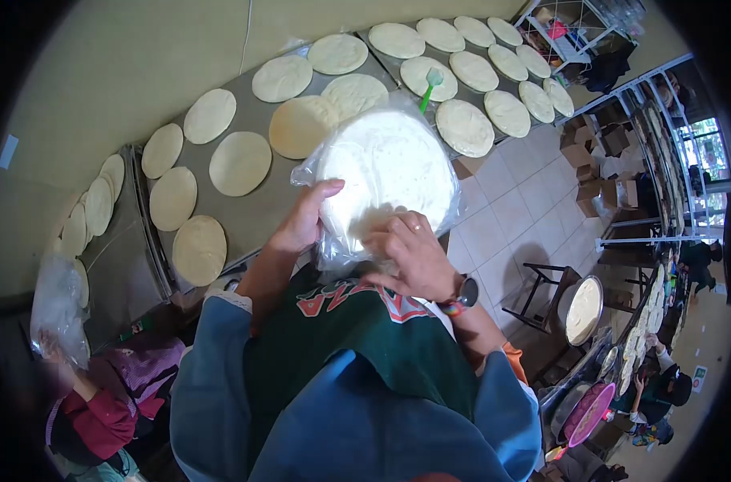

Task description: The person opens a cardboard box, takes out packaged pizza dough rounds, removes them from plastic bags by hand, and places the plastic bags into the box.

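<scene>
A round, pale pizza base (390,165) lies inside a clear plastic bag (331,251) held up in front of my chest. My left hand (305,213) grips the bagged base at its left edge, thumb on top and the other fingers mostly hidden beneath. Lower down, my right hand (410,253) has its fingers curled against the near side of the bag, closed on the plastic. Just beyond the bag, a green-handled brush (430,87) rests on another pizza base (414,74).
Many pizza bases lie on the grey tables (257,213) ahead and to the left. At lower left, a person (116,394) handles a plastic bag (59,309). To the right are cardboard boxes (594,197), a stool (542,293), a large bowl (584,311) and a rack (643,241).
</scene>
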Tool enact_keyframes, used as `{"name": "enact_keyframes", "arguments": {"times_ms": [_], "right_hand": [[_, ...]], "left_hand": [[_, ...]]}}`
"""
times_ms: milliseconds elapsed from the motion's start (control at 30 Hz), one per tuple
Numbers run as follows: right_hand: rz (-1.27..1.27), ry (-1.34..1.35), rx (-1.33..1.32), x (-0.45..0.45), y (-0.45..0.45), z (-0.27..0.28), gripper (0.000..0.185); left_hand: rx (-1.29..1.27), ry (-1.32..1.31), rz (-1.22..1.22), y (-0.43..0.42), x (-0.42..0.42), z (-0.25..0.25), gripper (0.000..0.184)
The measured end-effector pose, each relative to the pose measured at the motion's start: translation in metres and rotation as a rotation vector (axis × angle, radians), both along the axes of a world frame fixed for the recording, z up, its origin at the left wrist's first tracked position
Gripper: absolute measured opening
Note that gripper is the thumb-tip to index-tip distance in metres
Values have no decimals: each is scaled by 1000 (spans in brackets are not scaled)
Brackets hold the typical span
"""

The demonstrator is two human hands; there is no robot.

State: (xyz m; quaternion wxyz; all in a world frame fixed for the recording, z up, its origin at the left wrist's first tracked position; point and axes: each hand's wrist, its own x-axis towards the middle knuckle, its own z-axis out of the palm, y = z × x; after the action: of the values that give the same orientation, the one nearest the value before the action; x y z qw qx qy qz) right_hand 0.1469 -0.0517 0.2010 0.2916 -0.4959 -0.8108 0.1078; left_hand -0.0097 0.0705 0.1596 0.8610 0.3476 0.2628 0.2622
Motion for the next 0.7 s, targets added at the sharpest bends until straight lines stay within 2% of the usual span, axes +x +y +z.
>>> {"name": "enact_keyframes", "arguments": {"times_ms": [67,100,133,167,267,333,367,400,467,500,567,600,633,667,700], "right_hand": [[-5,145,35,18,8,15,44],[-99,113,90,38,16,9,40],[-273,71,236,53,27,13,34],[-464,79,274,68,41,15,31],[-481,108,317,101,65,30,22],[-340,529,-375,115,68,24,13],[-319,672,-366,116,69,18,8],[-313,668,-367,114,70,15,8],[-249,825,-78,108,71,6,8],[-241,825,-86,109,70,-1,8],[-324,1266,121,112,70,-12,19],[-309,1267,116,108,68,-12,19],[-415,1392,65,101,62,-12,28],[-522,1512,12,94,58,-12,38],[-600,1404,46,88,58,-32,52]], "left_hand": [[-42,-23,-171,9,-2,-10,55],[-47,-19,-217,10,-1,-10,57],[-45,-22,-229,9,2,-9,57],[13,-7,-240,8,4,-8,52],[140,1,-265,11,11,-4,48],[206,-2,-267,13,13,1,47],[70,-66,-209,12,15,5,47],[-68,-129,-149,11,16,8,47],[-1,-81,-70,15,14,1,47],[62,-30,4,16,11,-3,47],[68,-65,75,16,6,-6,47],[78,-103,135,16,4,-6,46],[83,-102,148,12,1,2,46],[256,19,187,5,-2,12,46],[426,144,225,-1,-2,20,45]]}}
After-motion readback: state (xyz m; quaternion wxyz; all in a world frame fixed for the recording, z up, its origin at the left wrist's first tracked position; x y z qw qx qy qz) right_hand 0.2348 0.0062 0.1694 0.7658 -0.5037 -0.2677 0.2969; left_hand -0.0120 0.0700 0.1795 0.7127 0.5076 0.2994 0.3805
